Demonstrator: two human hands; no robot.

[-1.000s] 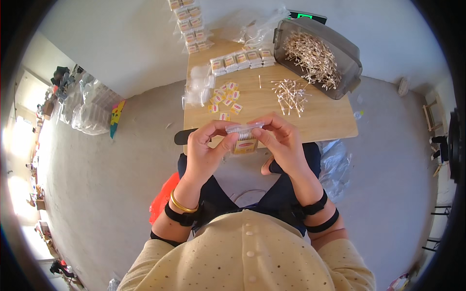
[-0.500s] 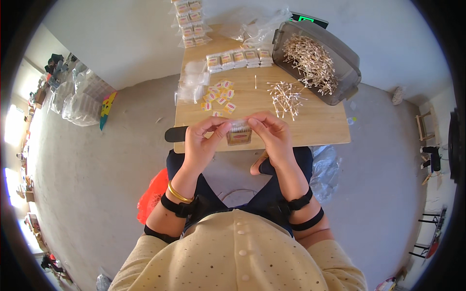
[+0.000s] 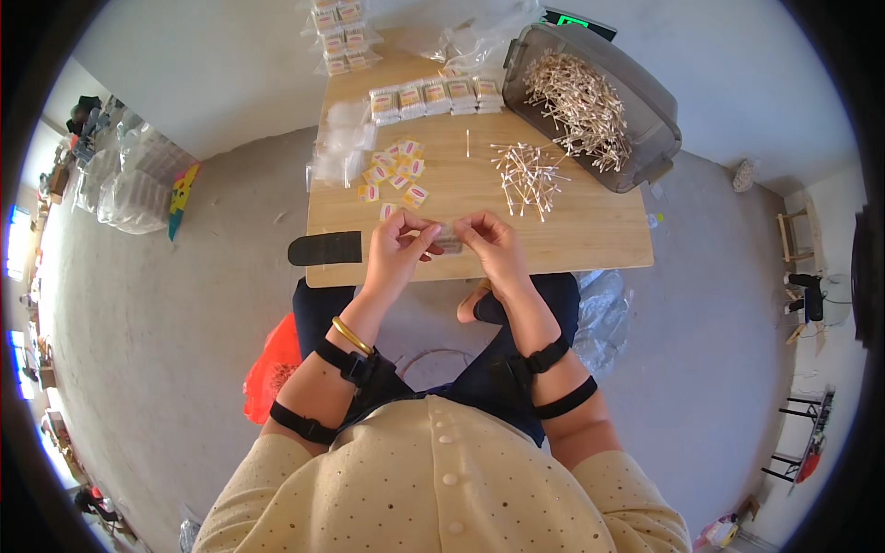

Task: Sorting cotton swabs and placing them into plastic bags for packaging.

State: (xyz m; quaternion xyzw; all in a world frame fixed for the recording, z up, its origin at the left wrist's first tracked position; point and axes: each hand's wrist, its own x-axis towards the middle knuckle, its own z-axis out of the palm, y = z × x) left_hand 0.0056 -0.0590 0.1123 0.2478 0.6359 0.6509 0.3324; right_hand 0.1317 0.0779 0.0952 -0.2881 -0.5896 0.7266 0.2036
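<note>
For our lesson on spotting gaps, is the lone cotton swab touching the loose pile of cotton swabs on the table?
Apart: the head view shows bare wooden tabletop between the lone cotton swab and the loose pile.

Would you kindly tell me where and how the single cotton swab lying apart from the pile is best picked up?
I'd pinch the lone swab at mid-stick, coming down from above on the near side, a fingertip on its left and right: the thin stick lies running near to far, the row of packets sits beyond its far end, and the loose pile is to its right.
</note>
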